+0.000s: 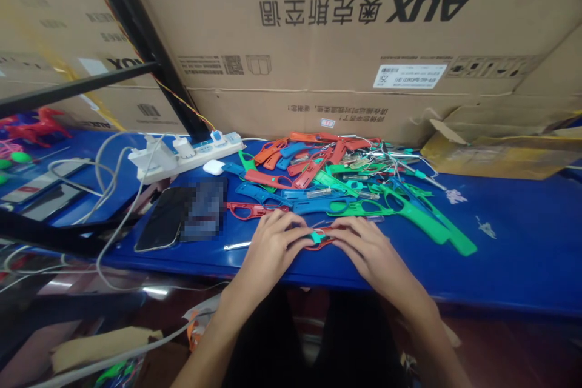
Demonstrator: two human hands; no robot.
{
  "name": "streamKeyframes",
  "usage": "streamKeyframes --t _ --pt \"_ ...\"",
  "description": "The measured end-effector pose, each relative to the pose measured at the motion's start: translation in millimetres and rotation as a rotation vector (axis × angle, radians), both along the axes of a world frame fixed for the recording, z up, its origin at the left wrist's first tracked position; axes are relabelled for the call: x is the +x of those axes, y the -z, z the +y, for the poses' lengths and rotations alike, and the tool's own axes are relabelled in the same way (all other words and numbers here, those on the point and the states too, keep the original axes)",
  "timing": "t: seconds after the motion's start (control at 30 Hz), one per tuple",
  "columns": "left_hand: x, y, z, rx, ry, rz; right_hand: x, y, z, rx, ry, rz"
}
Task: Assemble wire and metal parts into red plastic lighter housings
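Close to the table's front edge, my left hand and my right hand pinch a red lighter casing between them. A small green part sits at its left end, by my left fingertips; whether it is fixed to the casing I cannot tell. Behind my hands lies a heap of lighter casings in red, blue and green, among them a red casing, a blue casing and a long green casing. Clear fluid tanks, wires and thin metal tubes are mixed in.
The blue table is backed by a large cardboard box. Leftward are a phone, a white power strip with chargers, loose cables and a black metal frame. A brown taped carton stands at right.
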State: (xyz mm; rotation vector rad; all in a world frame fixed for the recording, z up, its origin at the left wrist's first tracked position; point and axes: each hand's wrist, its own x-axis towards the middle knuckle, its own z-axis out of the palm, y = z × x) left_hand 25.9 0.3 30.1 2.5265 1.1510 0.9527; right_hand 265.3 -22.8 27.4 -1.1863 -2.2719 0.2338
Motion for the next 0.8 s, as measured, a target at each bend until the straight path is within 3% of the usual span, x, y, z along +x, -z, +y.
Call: streamKeyframes --t 0.17,0.43,0.63,0.8 --pt "-1 -1.1 7 0.026 -0.021 0.056 0 1.6 0 -0.014 0.011 0.013" --pt "0 -24.1 17 0.051 0.035 0.249 0 0.0 1 -0.028 -0.032 0.004" --pt "2 -20.4 16 0.073 0.001 0.285 1 -2.3 0 -0.050 -0.044 0.015" --pt "2 -21.9 19 0.095 0.050 0.310 0 -4.1 2 -0.043 -0.039 -0.005"
